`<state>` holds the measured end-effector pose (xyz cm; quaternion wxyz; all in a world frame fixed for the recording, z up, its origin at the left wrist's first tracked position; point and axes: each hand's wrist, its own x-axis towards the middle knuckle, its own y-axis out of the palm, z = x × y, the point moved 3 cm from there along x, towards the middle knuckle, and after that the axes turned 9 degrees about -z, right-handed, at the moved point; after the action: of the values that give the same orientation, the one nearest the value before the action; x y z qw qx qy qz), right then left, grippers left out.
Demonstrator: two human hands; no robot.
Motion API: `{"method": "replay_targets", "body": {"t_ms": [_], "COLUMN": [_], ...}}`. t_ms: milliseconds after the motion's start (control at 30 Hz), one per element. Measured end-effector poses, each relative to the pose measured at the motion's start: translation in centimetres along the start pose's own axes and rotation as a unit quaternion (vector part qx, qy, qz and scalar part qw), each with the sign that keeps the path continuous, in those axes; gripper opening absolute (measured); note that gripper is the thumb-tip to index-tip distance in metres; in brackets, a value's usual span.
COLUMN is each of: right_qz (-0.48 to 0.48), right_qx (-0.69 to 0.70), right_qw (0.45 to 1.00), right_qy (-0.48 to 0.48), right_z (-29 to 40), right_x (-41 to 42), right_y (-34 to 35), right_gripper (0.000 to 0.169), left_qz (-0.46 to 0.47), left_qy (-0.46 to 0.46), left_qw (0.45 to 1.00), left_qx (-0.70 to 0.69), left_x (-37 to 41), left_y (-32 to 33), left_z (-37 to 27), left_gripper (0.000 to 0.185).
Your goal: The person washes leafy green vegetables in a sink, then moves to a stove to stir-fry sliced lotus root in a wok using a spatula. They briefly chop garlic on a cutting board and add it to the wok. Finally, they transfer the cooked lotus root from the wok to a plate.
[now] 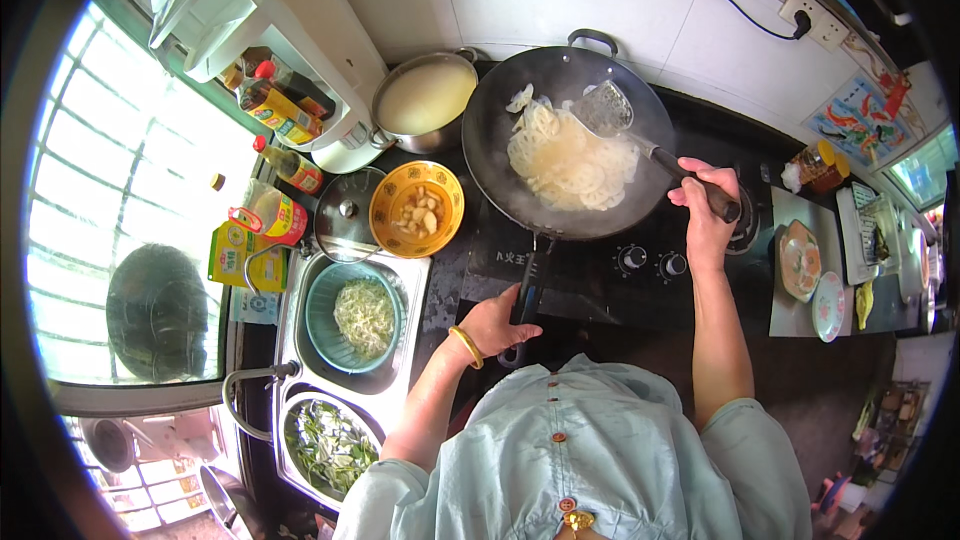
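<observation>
A dark wok (487, 142) sits on the gas stove, and pale lotus root slices (574, 165) lie heaped in it with thin steam above. My right hand (705, 191) grips the dark wooden handle of a metal spatula (604, 109). The spatula's blade rests over the upper right edge of the slices. Around the wok's long handle (531, 285), my left hand (491, 322) is closed, its thumb lying across the top; the fingers behind the handle are partly hidden.
Left of the wok stand a pot of cloudy liquid (424, 97), an orange bowl of garlic pieces (405, 229) and a glass lid (345, 221). A teal basket of shreds (315, 315) and leafy greens (330, 439) occupy the double sink. Plates (828, 307) lie at right.
</observation>
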<state>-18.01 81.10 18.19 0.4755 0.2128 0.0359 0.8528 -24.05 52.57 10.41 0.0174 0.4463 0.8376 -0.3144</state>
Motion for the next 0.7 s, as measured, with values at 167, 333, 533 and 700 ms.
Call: {"method": "replay_targets", "body": {"t_ms": [167, 333, 533, 700], "right_qz": [0.091, 0.112, 0.115, 0.080], "right_qx": [-0.079, -0.102, -0.121, -0.052], "right_qw": [0.992, 0.987, 0.984, 0.995], "right_qy": [-0.042, -0.060, -0.063, -0.028], "right_z": [-0.3, -0.9, -1.6, -3.3], "right_x": [-0.6, -0.4, 0.0, 0.0], "right_y": [1.3, 2.2, 3.0, 3.1], "right_gripper": [0.013, 0.014, 0.014, 0.015], "left_qz": [0.006, 0.015, 0.002, 0.001], "left_qy": [-0.009, -0.019, -0.014, -0.011], "left_qw": [1.000, 1.000, 1.000, 1.000], "left_qx": [-0.006, -0.013, -0.006, -0.025], "left_x": [0.0, -0.1, -0.1, 0.0], "left_y": [0.0, -0.2, -0.2, -0.1], "left_z": [-0.1, -0.5, -0.3, -0.1], "left_gripper": [0.076, 0.076, 0.075, 0.073]}}
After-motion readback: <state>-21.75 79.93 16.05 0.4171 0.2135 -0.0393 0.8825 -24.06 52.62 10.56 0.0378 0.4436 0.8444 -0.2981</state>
